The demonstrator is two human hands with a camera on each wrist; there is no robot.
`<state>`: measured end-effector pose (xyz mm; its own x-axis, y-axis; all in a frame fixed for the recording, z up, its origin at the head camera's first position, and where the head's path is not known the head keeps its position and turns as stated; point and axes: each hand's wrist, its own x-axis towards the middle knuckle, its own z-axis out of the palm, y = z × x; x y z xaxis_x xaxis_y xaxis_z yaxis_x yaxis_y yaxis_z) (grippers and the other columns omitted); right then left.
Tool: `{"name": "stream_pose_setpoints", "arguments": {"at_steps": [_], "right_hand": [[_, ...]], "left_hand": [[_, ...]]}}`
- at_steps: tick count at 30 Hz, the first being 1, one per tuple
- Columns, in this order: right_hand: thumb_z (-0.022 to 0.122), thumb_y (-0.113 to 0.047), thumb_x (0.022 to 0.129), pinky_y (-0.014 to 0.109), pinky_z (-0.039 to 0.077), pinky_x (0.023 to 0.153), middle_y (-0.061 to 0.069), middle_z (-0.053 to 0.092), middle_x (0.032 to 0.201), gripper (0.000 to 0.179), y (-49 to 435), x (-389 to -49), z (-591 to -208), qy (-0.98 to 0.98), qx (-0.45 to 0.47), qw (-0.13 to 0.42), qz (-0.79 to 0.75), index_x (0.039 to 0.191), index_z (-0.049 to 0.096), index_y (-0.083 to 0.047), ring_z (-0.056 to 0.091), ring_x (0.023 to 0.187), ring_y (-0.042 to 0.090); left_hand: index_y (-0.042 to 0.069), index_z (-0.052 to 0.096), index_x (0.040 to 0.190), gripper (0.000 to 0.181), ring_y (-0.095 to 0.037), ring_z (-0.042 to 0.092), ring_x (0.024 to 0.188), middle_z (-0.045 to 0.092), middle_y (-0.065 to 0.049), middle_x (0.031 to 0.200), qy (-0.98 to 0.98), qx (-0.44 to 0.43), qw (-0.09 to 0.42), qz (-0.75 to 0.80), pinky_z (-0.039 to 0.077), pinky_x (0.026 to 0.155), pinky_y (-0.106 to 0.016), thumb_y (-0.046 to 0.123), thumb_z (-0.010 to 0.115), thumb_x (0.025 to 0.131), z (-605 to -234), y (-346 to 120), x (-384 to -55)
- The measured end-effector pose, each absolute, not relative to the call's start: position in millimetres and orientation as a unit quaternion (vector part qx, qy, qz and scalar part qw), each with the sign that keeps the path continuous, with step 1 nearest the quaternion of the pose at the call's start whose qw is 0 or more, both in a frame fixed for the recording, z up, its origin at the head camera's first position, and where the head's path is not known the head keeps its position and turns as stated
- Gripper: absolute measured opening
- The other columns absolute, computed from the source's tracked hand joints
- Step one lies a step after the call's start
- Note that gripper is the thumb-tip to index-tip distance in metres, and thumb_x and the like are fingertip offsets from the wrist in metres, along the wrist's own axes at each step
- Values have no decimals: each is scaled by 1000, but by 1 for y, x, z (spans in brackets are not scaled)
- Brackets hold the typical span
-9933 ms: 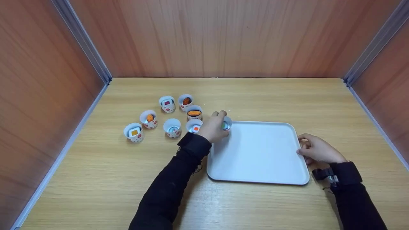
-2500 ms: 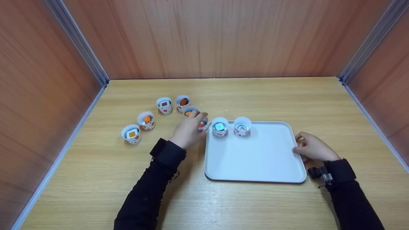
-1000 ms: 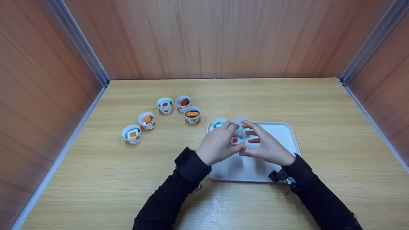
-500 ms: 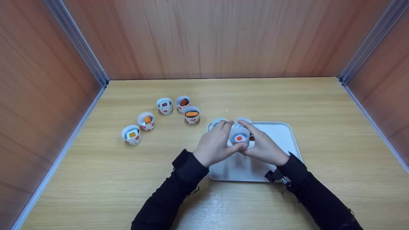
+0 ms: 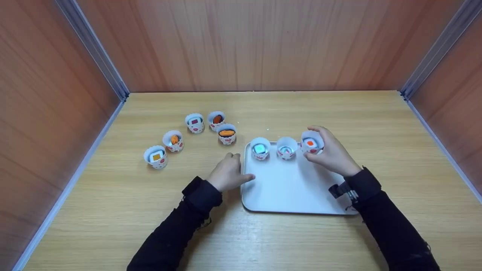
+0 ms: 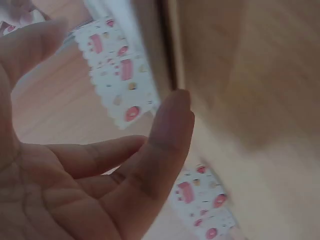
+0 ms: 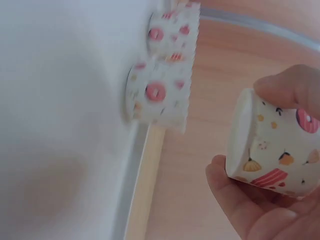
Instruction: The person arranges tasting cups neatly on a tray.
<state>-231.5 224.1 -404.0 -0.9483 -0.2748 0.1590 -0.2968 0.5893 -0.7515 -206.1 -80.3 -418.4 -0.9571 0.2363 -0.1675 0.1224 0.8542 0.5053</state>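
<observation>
My right hand (image 5: 333, 156) holds a paper baking cup (image 5: 312, 143) with a white and orange-red piece inside, at the tray's far right part. In the right wrist view the thumb and fingers grip the printed cup (image 7: 275, 145) by its sides, its base apart from the tray surface. My left hand (image 5: 228, 174) is at the left edge of the white tray (image 5: 293, 192), thumb reaching over the rim, fingers relaxed and holding nothing. Two more cups stand on the tray's back edge: one with a green piece (image 5: 260, 149), one with a pale piece (image 5: 287, 148).
Left of the tray on the wooden table (image 5: 113, 210) stand several filled cups, among them one with an orange oval piece (image 5: 226, 134) and one with a yellow-topped piece (image 5: 155, 157). Wood-grain panels (image 5: 256, 45) wall in the back and sides.
The cup with the orange-red piece came from the table in my left hand, passed to my right hand over the tray, then moved right. My left hand let go and drew back left.
</observation>
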Motion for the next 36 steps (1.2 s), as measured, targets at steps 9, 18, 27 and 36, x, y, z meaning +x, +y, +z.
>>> {"name": "stream_pose_setpoints", "arguments": {"at_steps": [9,18,27,36], "right_hand": [[76,-12,82,51,42,101,23,51,133,69,228,-257,-408,-916,110,-39,383,138,38,1,51,118,36],[73,-5,78,46,44,94,24,49,134,67,227,-271,-417,-931,94,-107,336,134,37,1,50,113,35],[70,-5,75,41,45,86,22,50,124,62,223,-272,-422,-946,104,-118,283,129,41,0,51,104,32],[70,-6,77,47,45,91,25,48,128,66,224,-268,-424,-948,106,-122,276,134,39,0,50,107,35]], "left_hand": [[-6,60,117,45,-24,52,86,58,-15,103,954,107,143,239,47,75,-34,19,74,82,-428,-80,-217],[-3,60,101,22,-21,50,72,54,-5,83,935,113,172,288,40,60,-28,1,66,80,-430,-77,-220],[-3,60,102,22,-20,49,70,52,-4,82,931,113,175,301,40,58,-28,-2,63,80,-431,-77,-219],[-3,60,99,20,-20,47,67,50,-4,79,929,111,171,310,38,55,-28,-4,62,78,-432,-78,-218]]}}
